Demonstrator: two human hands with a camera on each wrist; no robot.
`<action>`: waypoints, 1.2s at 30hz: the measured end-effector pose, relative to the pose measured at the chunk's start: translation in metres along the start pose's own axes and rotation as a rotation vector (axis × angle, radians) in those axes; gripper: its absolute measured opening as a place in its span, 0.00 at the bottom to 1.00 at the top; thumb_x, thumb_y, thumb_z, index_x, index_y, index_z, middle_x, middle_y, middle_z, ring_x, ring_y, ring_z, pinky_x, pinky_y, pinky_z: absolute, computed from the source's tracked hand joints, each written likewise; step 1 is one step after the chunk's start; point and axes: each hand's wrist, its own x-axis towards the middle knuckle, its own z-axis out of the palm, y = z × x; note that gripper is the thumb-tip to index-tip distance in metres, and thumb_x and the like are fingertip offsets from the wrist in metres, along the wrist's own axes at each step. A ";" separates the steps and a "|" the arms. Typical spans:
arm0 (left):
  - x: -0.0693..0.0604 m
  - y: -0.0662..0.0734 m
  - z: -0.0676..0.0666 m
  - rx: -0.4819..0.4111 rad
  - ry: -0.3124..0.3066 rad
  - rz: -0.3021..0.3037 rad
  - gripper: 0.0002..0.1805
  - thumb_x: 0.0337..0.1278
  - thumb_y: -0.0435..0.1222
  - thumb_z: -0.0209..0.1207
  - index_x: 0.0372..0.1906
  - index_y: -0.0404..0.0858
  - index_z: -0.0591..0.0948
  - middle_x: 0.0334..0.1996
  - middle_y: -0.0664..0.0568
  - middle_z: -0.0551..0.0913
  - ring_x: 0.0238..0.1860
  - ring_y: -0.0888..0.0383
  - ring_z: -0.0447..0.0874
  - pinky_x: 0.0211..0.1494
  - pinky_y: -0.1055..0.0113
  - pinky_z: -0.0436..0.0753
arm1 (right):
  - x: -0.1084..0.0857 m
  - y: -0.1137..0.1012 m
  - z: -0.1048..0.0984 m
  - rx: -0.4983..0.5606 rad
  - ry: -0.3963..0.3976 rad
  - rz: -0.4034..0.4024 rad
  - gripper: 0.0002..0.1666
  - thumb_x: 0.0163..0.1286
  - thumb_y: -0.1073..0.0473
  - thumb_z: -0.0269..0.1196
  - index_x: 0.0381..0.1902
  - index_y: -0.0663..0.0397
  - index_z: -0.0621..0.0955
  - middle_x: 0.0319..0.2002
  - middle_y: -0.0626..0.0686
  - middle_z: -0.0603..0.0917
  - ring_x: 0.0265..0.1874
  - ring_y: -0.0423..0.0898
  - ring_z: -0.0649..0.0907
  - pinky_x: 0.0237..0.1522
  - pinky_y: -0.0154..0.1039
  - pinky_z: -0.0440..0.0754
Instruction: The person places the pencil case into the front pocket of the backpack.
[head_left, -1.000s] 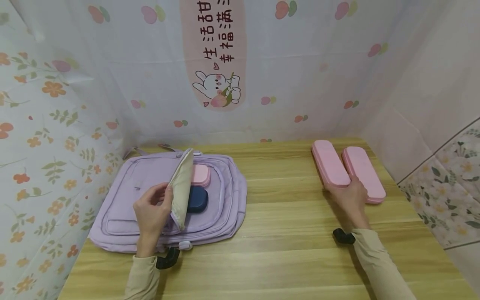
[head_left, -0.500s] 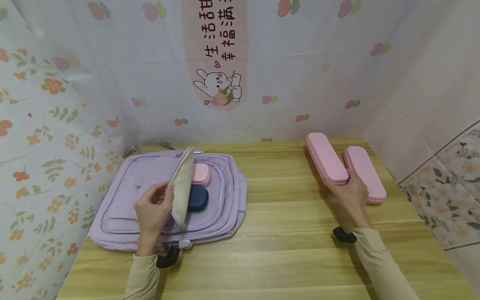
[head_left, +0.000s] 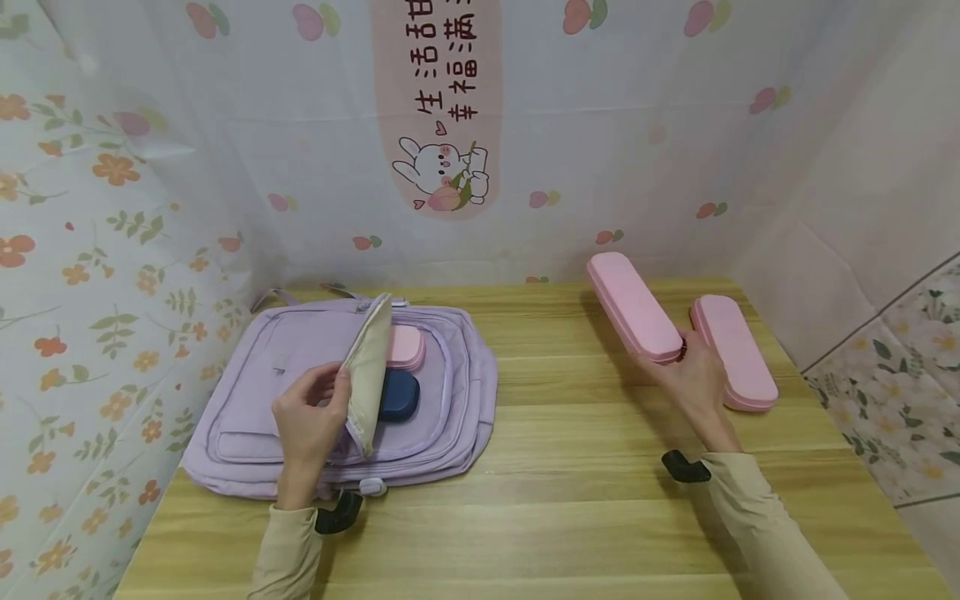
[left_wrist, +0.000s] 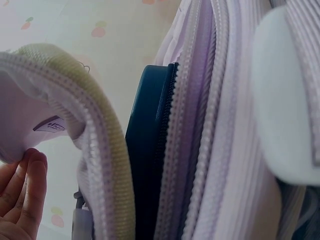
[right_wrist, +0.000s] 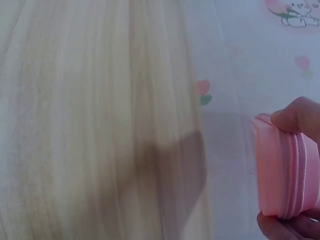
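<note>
On the left lies a lilac backpack point(head_left: 247, 375), its front flap point(head_left: 369, 375) pinched and held up by my left hand point(head_left: 311, 417). Inside the opened pocket are a pink case point(head_left: 405, 347) and a dark blue case point(head_left: 399, 395), both partly covered by the flap. My right hand point(head_left: 696, 387) grips the near end of a long pink case point(head_left: 636, 307), tilted with its far end raised. In the right wrist view, thumb and fingers point(right_wrist: 300, 117) clasp the zipped pink case point(right_wrist: 272, 170) from both sides.
A second long pink case point(head_left: 737, 354) lies on the wooden table point(head_left: 570, 508), just right of my right hand. Patterned cloth point(head_left: 585, 150) hangs behind the table and along its left side.
My right hand has lifted the long pink case and moved it left, apart from the other one. The left hand keeps its hold on the flap.
</note>
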 end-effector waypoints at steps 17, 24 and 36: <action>-0.003 -0.006 -0.001 -0.008 -0.012 0.003 0.06 0.55 0.24 0.67 0.38 0.27 0.88 0.27 0.35 0.88 0.25 0.79 0.79 0.31 0.88 0.78 | -0.008 -0.036 0.004 0.083 -0.073 -0.105 0.43 0.50 0.51 0.80 0.60 0.67 0.78 0.50 0.69 0.86 0.45 0.63 0.87 0.36 0.17 0.69; -0.004 -0.003 -0.001 -0.023 -0.020 -0.001 0.06 0.56 0.25 0.67 0.38 0.28 0.89 0.28 0.36 0.88 0.26 0.79 0.79 0.31 0.87 0.79 | -0.009 -0.044 0.008 0.138 -0.122 -0.165 0.41 0.51 0.56 0.79 0.60 0.68 0.77 0.52 0.69 0.85 0.47 0.63 0.86 0.46 0.42 0.85; -0.003 0.002 0.000 -0.004 -0.010 0.007 0.06 0.55 0.21 0.65 0.38 0.23 0.87 0.27 0.33 0.87 0.25 0.80 0.78 0.31 0.88 0.78 | -0.015 -0.055 0.016 0.250 -0.175 -0.222 0.38 0.49 0.60 0.81 0.57 0.67 0.79 0.50 0.66 0.85 0.49 0.62 0.85 0.45 0.12 0.74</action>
